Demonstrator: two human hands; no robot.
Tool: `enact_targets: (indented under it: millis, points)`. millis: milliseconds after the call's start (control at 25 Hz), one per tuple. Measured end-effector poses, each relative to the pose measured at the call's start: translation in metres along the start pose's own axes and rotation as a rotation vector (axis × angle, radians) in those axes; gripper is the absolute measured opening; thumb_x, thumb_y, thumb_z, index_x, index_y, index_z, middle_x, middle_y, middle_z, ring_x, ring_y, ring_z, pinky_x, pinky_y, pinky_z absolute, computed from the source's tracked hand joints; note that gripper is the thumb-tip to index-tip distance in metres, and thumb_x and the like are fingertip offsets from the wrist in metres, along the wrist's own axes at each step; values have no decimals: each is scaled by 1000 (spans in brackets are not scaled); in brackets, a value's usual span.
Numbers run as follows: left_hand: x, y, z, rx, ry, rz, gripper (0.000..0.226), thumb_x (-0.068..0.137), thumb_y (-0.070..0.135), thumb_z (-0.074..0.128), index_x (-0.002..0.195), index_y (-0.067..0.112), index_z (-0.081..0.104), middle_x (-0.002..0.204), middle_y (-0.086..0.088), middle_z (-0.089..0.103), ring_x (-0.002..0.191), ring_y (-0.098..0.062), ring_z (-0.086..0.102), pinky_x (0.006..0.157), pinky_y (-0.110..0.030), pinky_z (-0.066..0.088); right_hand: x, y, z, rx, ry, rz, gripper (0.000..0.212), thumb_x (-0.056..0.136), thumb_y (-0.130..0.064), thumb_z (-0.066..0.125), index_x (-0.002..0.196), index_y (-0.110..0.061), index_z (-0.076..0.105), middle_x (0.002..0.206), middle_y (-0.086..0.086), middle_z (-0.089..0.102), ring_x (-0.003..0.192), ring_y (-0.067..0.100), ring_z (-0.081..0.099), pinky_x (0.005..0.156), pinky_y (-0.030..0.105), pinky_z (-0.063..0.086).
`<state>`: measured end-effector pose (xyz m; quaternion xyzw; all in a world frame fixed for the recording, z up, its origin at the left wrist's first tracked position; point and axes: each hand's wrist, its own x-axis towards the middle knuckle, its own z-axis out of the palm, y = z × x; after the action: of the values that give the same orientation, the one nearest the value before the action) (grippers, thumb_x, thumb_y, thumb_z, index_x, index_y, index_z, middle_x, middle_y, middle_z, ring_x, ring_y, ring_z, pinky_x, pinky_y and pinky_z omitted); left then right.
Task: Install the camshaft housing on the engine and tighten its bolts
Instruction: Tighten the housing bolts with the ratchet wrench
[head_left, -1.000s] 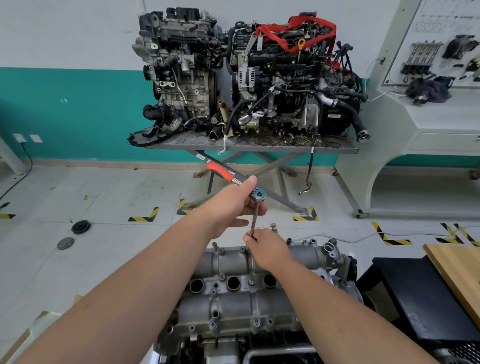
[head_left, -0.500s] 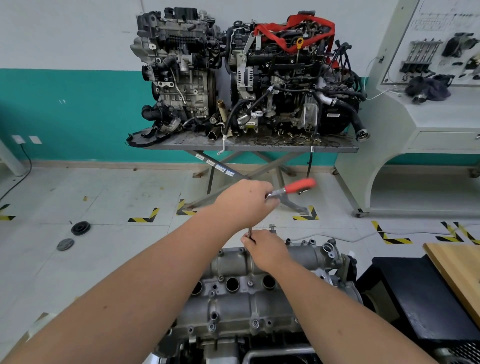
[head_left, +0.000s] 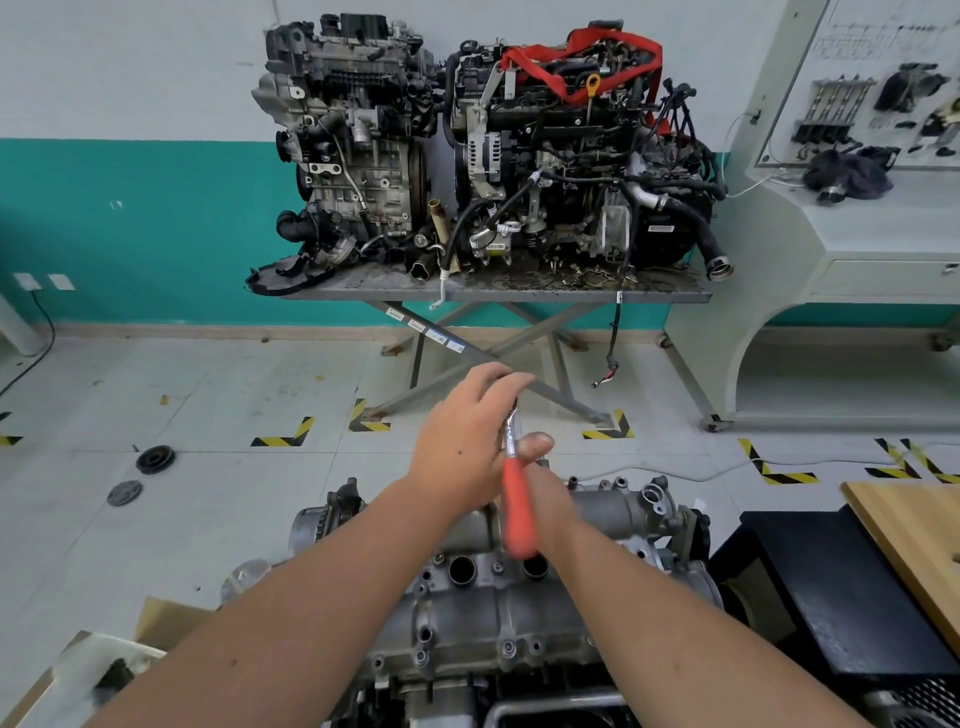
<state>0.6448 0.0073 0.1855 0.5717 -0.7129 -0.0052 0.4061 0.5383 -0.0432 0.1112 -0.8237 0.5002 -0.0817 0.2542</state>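
The grey camshaft housing (head_left: 467, 623) sits on top of the engine at the bottom centre. My left hand (head_left: 462, 441) grips the head of a ratchet (head_left: 511, 426) above the housing's far edge, fingers over the top and thumb against the shaft. The ratchet's red handle (head_left: 519, 514) points back toward me and is blurred. My right hand (head_left: 558, 506) sits just below, around the extension bar that runs down to a bolt on the housing. The handle and my left hand hide its fingertips, the bar and the bolt.
Two engines stand on a grey scissor table (head_left: 493, 293) by the teal wall. A black case (head_left: 841, 587) and a wooden board (head_left: 919, 540) lie to the right. A cardboard box (head_left: 104, 670) is at the lower left, and two black discs (head_left: 155, 460) lie on the floor.
The ratchet handle swung clockwise, from the far left through the right to pointing back at me. My left hand stayed on the ratchet head. My right hand stayed at the extension.
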Motion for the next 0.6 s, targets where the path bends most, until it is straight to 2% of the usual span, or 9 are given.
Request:
enact_targets:
  millis: [80, 120, 160, 200, 240, 320, 440, 600]
  points:
    - [-4, 7, 5, -366, 3, -230, 49, 94, 52, 42, 136, 30, 52, 124, 19, 57, 105, 3, 58, 85, -20, 49, -2, 0, -1, -51, 1, -11, 24, 101, -23, 39, 104, -15, 62, 106, 11, 68, 102, 33, 62, 75, 34, 40]
    - [-1, 13, 5, -571, -4, -415, 48, 98, 53, 37, 137, 29, 54, 114, 17, 64, 95, 2, 63, 77, -14, 49, -2, 1, -1, -65, 7, -23, 26, 101, -29, 38, 91, -18, 60, 99, 9, 68, 98, 33, 62, 71, 33, 37]
    - [2, 19, 4, -742, -15, -593, 51, 100, 58, 31, 134, 31, 58, 103, 12, 71, 85, 1, 65, 69, -15, 50, -2, 2, -1, -72, -4, -15, 31, 102, -34, 39, 78, -20, 53, 88, 5, 65, 94, 33, 61, 69, 34, 35]
    - [4, 20, 5, -859, -14, -695, 53, 98, 64, 25, 126, 38, 62, 97, 7, 74, 81, -2, 66, 68, -20, 50, -3, 3, 0, -50, -5, 2, 37, 101, -37, 39, 70, -20, 47, 77, 1, 59, 89, 32, 60, 67, 34, 34]
    - [4, 21, 4, -929, -5, -740, 54, 95, 67, 23, 115, 43, 67, 95, 4, 75, 82, -4, 67, 70, -27, 48, -2, 2, 1, -29, -5, 19, 40, 101, -39, 40, 65, -21, 42, 70, -3, 52, 84, 31, 57, 67, 34, 33]
    - [6, 20, 0, -1007, -2, -769, 51, 91, 65, 29, 101, 40, 72, 94, 2, 75, 84, -7, 66, 77, -36, 43, -1, 4, 2, -15, -8, 33, 42, 101, -41, 41, 64, -23, 40, 67, -6, 47, 78, 27, 52, 67, 35, 35]
    - [2, 18, -5, -1013, -59, -750, 47, 92, 58, 36, 102, 26, 68, 96, 0, 74, 92, -12, 66, 78, -40, 43, -2, 3, 0, -22, -12, 34, 42, 102, -42, 40, 64, -24, 39, 70, -4, 48, 79, 26, 51, 68, 35, 35]
    - [5, 13, -13, -1047, -142, -759, 39, 100, 51, 38, 103, 20, 60, 97, -1, 74, 97, -11, 68, 73, -37, 42, -2, 2, -1, -18, -7, 35, 42, 103, -42, 41, 64, -24, 39, 73, -3, 49, 80, 27, 51, 68, 34, 34]
